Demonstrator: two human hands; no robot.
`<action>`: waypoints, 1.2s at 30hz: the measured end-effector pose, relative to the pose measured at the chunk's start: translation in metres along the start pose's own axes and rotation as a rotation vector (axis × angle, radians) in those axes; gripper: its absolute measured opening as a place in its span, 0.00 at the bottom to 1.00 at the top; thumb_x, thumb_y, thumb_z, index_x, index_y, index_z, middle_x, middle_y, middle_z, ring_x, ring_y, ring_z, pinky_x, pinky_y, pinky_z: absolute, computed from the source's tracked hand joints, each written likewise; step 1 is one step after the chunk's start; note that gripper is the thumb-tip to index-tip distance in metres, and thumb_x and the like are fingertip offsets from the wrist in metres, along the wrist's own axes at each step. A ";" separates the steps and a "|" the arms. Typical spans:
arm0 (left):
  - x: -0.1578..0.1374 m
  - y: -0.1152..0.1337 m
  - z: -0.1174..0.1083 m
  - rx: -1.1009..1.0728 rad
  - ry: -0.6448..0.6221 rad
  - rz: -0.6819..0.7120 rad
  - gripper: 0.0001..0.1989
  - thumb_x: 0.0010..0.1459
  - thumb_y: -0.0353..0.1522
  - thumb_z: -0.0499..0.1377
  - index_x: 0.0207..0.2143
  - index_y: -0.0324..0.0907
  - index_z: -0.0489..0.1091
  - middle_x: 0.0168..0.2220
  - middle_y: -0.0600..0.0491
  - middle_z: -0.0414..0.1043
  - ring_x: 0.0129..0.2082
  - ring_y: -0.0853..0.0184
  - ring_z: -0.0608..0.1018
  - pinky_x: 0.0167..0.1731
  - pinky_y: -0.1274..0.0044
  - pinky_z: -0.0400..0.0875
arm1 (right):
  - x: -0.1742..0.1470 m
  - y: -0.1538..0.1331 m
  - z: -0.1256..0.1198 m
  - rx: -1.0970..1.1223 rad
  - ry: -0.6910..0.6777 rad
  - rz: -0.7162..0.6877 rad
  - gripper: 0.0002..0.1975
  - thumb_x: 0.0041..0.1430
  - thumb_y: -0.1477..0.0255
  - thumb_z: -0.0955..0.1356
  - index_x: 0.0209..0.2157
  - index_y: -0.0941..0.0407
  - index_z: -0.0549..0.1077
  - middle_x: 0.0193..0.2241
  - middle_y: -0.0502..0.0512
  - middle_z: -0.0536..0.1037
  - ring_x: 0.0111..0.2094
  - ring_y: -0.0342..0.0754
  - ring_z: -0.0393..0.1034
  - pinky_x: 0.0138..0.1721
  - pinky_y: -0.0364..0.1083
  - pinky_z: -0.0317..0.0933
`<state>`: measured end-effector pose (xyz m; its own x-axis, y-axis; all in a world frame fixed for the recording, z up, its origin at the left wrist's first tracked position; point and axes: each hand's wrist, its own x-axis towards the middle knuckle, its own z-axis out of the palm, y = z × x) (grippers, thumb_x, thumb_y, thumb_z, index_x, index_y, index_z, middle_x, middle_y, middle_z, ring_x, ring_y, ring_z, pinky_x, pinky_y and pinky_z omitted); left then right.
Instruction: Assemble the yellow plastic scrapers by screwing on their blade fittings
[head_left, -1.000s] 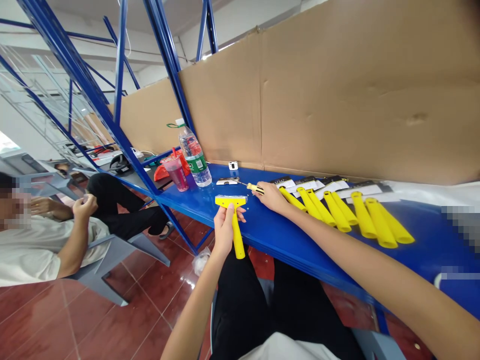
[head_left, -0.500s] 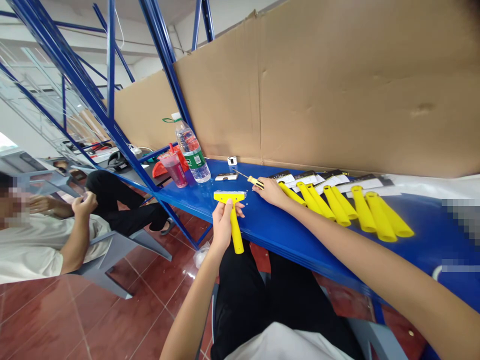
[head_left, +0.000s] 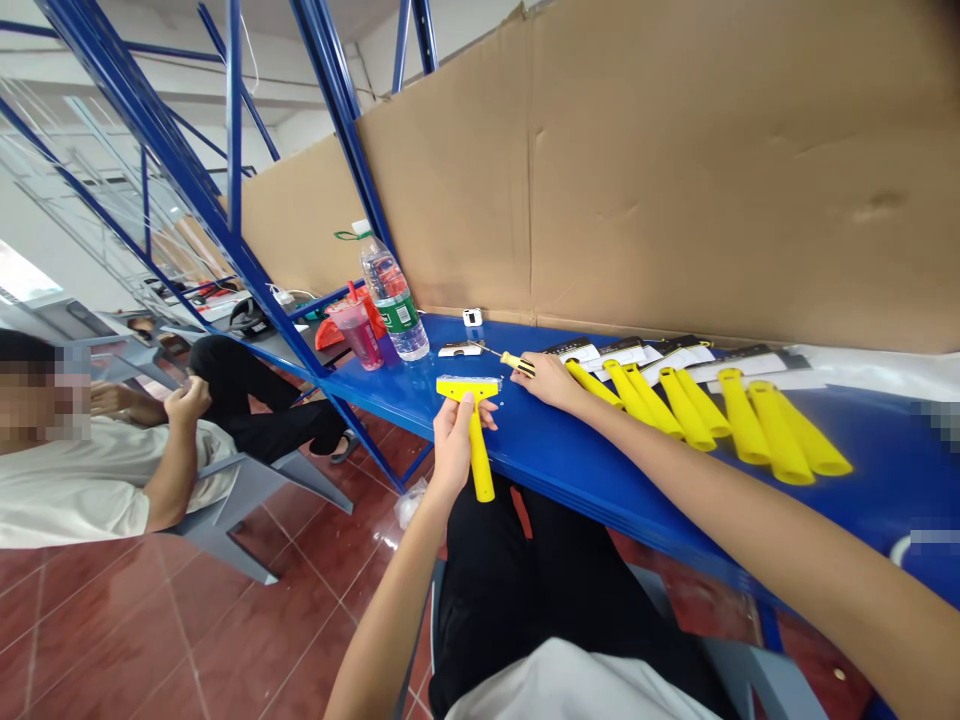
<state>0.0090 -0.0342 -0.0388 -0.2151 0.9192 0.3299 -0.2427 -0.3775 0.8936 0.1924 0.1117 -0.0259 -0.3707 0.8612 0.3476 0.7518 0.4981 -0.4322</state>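
Note:
My left hand (head_left: 453, 437) is closed round a yellow T-shaped scraper (head_left: 480, 455), its wide head at the top and its handle hanging over the table's front edge. Between the fingers of my right hand (head_left: 546, 378) is a screwdriver (head_left: 517, 364) with a yellow and black handle. Its thin shaft points left, toward a small black-and-white packet (head_left: 460, 349) lying on the blue table. Tiny bits lie on the table close to the scraper head. Right of my right hand, several yellow handles (head_left: 686, 415) lie in a row.
A large water bottle (head_left: 400, 312) and a pink cup with a straw (head_left: 358, 336) stand at the table's left end. Flat packets (head_left: 679, 355) lie behind the yellow handles. Cardboard (head_left: 660, 170) walls the back. At left, another person (head_left: 180, 450) sits in a grey chair.
The whole view has shifted slightly, moving most things a little to the right. Both hands keep their hold on the scraper and the screwdriver, with hardly any movement between them.

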 end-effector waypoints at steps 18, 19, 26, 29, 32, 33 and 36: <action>-0.001 0.003 0.000 0.007 -0.001 -0.011 0.21 0.69 0.51 0.69 0.42 0.41 0.77 0.38 0.46 0.85 0.30 0.66 0.81 0.37 0.71 0.80 | -0.005 -0.007 -0.002 -0.100 -0.032 -0.035 0.04 0.77 0.70 0.71 0.44 0.56 0.76 0.45 0.65 0.86 0.46 0.58 0.78 0.43 0.49 0.58; -0.001 0.003 0.001 0.007 -0.002 -0.012 0.21 0.69 0.51 0.69 0.42 0.41 0.77 0.38 0.46 0.85 0.30 0.66 0.81 0.37 0.71 0.80 | -0.005 -0.007 -0.002 -0.106 -0.035 -0.039 0.04 0.77 0.70 0.71 0.45 0.56 0.76 0.46 0.66 0.86 0.47 0.59 0.78 0.43 0.49 0.59; 0.000 0.003 0.000 0.006 -0.002 -0.001 0.21 0.69 0.51 0.69 0.41 0.42 0.76 0.38 0.46 0.86 0.30 0.67 0.81 0.37 0.73 0.78 | -0.006 -0.007 -0.001 -0.124 -0.039 -0.067 0.03 0.78 0.71 0.70 0.46 0.55 0.74 0.47 0.68 0.85 0.48 0.60 0.77 0.44 0.50 0.59; 0.000 0.002 0.000 0.003 -0.005 -0.005 0.21 0.69 0.51 0.69 0.41 0.42 0.76 0.38 0.47 0.85 0.30 0.67 0.81 0.37 0.73 0.78 | -0.006 -0.006 0.001 -0.126 -0.040 -0.076 0.03 0.78 0.71 0.70 0.46 0.55 0.74 0.47 0.68 0.85 0.48 0.61 0.77 0.44 0.50 0.59; 0.000 0.003 0.000 0.005 -0.011 -0.007 0.21 0.69 0.51 0.69 0.41 0.42 0.77 0.37 0.47 0.85 0.30 0.66 0.81 0.37 0.72 0.78 | -0.005 -0.005 0.002 -0.123 -0.035 -0.086 0.02 0.78 0.71 0.70 0.46 0.55 0.74 0.47 0.68 0.84 0.48 0.61 0.77 0.45 0.50 0.59; -0.001 0.003 0.000 0.008 -0.014 -0.008 0.21 0.69 0.51 0.69 0.41 0.42 0.77 0.37 0.47 0.85 0.30 0.66 0.81 0.37 0.72 0.78 | -0.005 -0.005 0.002 -0.121 -0.034 -0.089 0.02 0.78 0.71 0.70 0.46 0.55 0.74 0.47 0.67 0.84 0.48 0.61 0.77 0.45 0.50 0.59; -0.001 0.004 0.001 0.023 -0.017 -0.007 0.21 0.69 0.51 0.69 0.41 0.41 0.77 0.37 0.46 0.85 0.30 0.66 0.81 0.37 0.72 0.78 | -0.006 -0.005 0.002 -0.109 -0.024 -0.094 0.03 0.78 0.70 0.70 0.47 0.55 0.74 0.47 0.67 0.84 0.48 0.61 0.76 0.44 0.50 0.59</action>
<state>0.0091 -0.0363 -0.0349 -0.1975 0.9237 0.3284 -0.2220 -0.3684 0.9028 0.1897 0.1047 -0.0274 -0.4539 0.8143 0.3618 0.7674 0.5636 -0.3058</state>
